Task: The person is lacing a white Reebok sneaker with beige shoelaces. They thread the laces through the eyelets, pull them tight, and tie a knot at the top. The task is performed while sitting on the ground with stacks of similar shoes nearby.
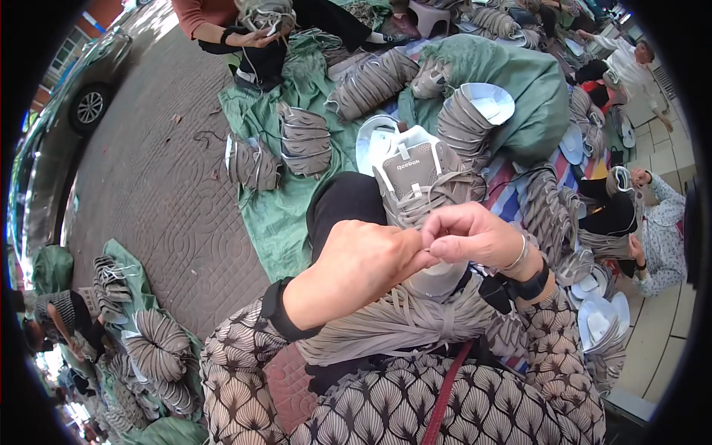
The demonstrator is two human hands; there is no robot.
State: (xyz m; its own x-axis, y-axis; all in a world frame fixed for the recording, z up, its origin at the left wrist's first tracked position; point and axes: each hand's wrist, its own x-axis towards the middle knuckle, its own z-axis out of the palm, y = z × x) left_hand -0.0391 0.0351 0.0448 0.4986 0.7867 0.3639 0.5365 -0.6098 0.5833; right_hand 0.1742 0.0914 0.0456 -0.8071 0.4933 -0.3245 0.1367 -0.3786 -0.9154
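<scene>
Your left hand (360,256) and right hand (482,236) meet over the grey shoe (406,172), fingers curled closed, tips together; whether they pinch anything can't be told. The shoe lies before you, just beside your black-clad knee (343,211). Expect it light and pliant; take it by its sides. The pale cord bundle (371,326) looks soft, matte and loosely stranded.

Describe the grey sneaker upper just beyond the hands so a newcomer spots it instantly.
Find the green tarp on the paving, then the black-clad knee beside it near the picture's centre. Just right of that knee, beyond the left hand and right hand, sits the grey sneaker upper. Unlike the bundled uppers nearby, its broad tongue faces the camera, with white tabs.
</scene>
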